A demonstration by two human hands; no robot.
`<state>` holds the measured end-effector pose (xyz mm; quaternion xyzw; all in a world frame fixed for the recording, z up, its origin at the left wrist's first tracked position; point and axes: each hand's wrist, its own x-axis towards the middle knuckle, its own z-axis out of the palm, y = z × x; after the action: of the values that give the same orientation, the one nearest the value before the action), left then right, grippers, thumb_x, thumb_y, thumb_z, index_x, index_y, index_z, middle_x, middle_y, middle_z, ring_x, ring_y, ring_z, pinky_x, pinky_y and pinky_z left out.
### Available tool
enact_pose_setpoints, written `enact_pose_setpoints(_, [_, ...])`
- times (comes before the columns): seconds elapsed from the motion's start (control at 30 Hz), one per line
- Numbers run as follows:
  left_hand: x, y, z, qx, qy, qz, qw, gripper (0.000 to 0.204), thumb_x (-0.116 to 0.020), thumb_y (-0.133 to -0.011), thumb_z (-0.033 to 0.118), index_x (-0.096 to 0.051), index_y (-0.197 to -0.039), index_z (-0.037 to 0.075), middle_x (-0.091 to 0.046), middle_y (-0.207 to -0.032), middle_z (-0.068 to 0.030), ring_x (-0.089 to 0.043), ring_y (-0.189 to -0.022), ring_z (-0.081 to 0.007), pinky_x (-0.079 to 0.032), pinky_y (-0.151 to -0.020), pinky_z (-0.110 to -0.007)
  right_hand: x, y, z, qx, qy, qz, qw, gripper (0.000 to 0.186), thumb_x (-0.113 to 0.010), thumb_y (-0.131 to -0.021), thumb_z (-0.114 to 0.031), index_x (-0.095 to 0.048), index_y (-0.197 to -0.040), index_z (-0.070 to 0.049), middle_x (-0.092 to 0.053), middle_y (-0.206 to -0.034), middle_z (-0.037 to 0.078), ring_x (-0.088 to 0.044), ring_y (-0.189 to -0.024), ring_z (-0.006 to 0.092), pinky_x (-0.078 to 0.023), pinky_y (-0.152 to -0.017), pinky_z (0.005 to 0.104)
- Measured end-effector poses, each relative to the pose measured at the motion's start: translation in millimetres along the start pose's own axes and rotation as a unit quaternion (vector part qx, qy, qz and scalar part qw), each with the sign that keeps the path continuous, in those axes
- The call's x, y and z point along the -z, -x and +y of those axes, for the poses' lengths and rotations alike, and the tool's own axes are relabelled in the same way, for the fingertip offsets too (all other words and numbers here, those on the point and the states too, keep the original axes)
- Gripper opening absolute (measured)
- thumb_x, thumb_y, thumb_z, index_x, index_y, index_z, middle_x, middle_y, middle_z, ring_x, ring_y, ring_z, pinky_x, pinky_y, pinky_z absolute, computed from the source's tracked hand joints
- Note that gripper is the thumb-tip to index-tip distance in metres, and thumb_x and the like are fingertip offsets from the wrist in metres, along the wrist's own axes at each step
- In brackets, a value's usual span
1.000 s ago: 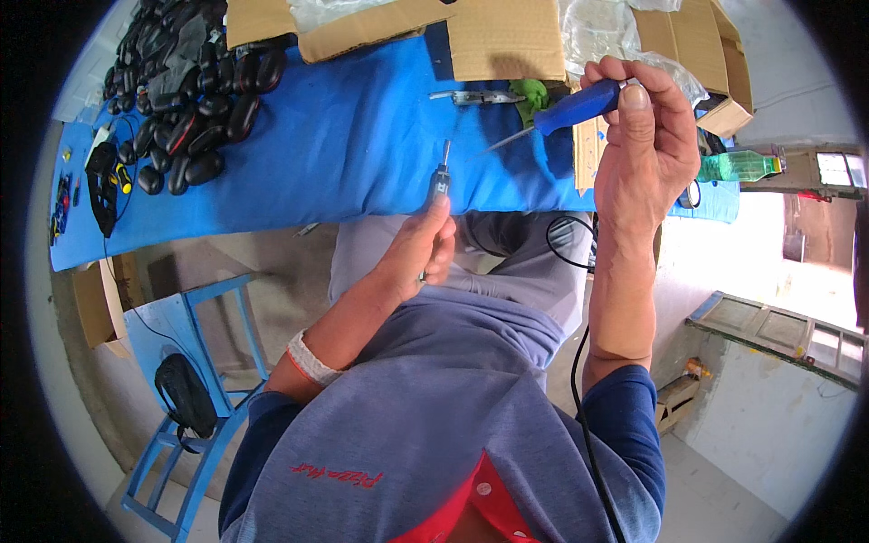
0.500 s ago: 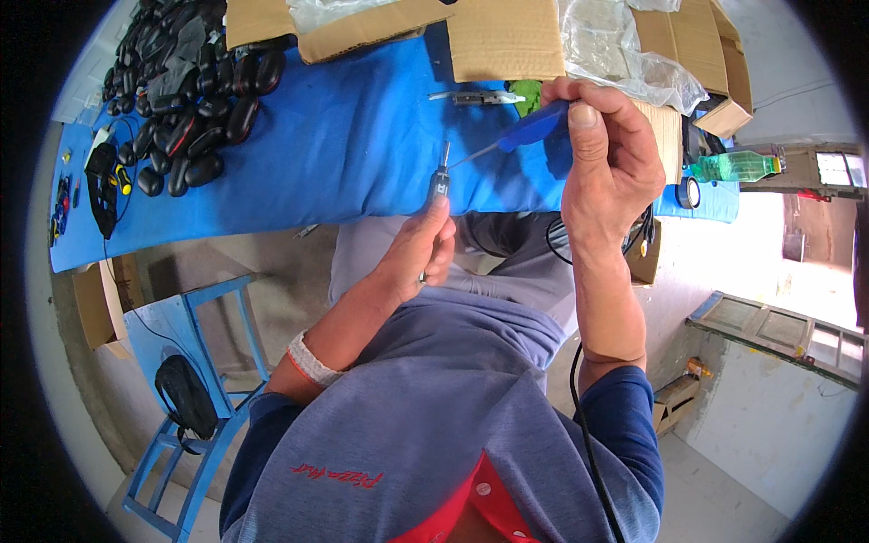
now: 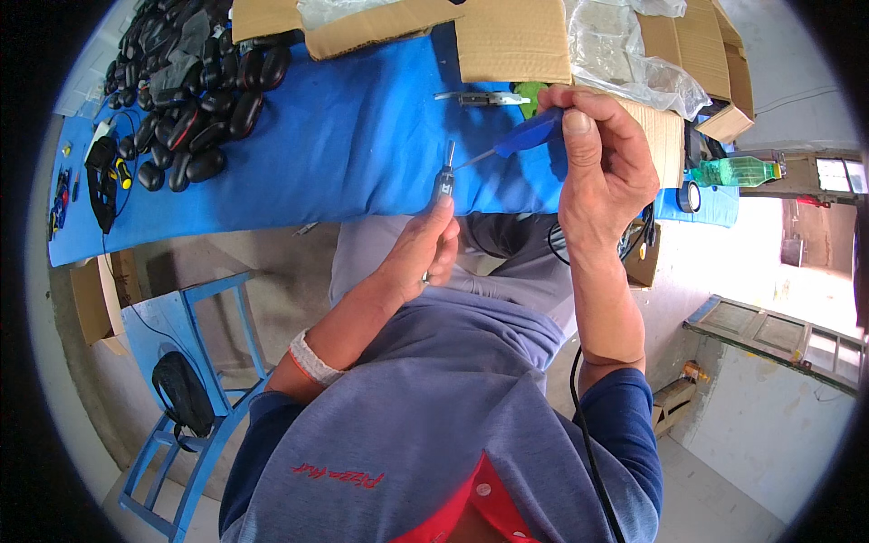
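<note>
My left hand [image 3: 421, 244] is closed around a slim dark part [image 3: 444, 185] with a thin metal rod standing up from its top; I cannot make out its kind. In my right hand [image 3: 608, 172] is a screwdriver [image 3: 529, 134] with a blue handle, pinched between thumb and fingers. Its thin shaft slants down to the left, and the tip meets the dark part near the base of the rod. Both hands are over the near edge of the blue-covered table [image 3: 317, 154]. Beyond them lies a grey and black elongated part [image 3: 489, 99] beside a green piece [image 3: 532, 94].
Many black rounded cases [image 3: 195, 118] are heaped at the left. Cardboard boxes [image 3: 511, 41] and clear plastic wrap [image 3: 615, 54] line the far side. At the right are a green bottle [image 3: 738, 171] and a tape roll [image 3: 690, 196]. A blue chair [image 3: 181, 317] stands lower left.
The hands, screwdriver and dark part keep nearly the same pose. The screwdriver handle has shifted slightly left and down; the view itself has moved a little.
</note>
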<state>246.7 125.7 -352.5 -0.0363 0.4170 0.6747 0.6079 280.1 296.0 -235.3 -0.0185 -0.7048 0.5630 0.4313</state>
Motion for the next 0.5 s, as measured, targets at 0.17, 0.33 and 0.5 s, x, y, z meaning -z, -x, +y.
enact_pose_setpoints(0.17, [0.3,-0.8,-0.5,0.000,-0.001,0.000,1.000,0.050,-0.045,-0.094,0.062,-0.042,-0.077,0.015,-0.039,-0.055,0.0023,-0.034,-0.043,-0.0075,-0.028,-0.039,-0.024,0.0,-0.5,1.6,0.010,-0.011,0.006,1.000,0.015,-0.061,-0.092,0.000,-0.062,-0.106,0.006,-0.069,-0.100,0.014,-0.065,-0.093,0.0171,-0.051,-0.084,0.0260])
enact_pose_setpoints(0.33, [-0.4,-0.1,-0.2,0.003,0.002,-0.001,1.000,0.050,-0.046,-0.094,0.063,-0.042,-0.077,0.016,-0.039,-0.055,0.0024,-0.034,-0.043,-0.0073,-0.027,-0.039,-0.024,-0.8,0.9,0.8,-0.005,-0.006,0.003,1.000,0.015,-0.061,-0.092,0.000,-0.062,-0.106,0.006,-0.068,-0.100,0.014,-0.065,-0.093,0.0170,-0.051,-0.084,0.0260])
enact_pose_setpoints(0.5, [-1.7,0.3,0.4,0.001,-0.001,0.002,1.000,0.050,-0.046,-0.094,0.062,-0.042,-0.077,0.016,-0.039,-0.055,0.0026,-0.034,-0.043,-0.0073,-0.027,-0.039,-0.024,-0.1,0.3,2.9,0.008,-0.004,0.007,1.000,0.015,-0.061,-0.092,0.000,-0.062,-0.106,0.006,-0.069,-0.100,0.014,-0.065,-0.092,0.0167,-0.052,-0.083,0.0258])
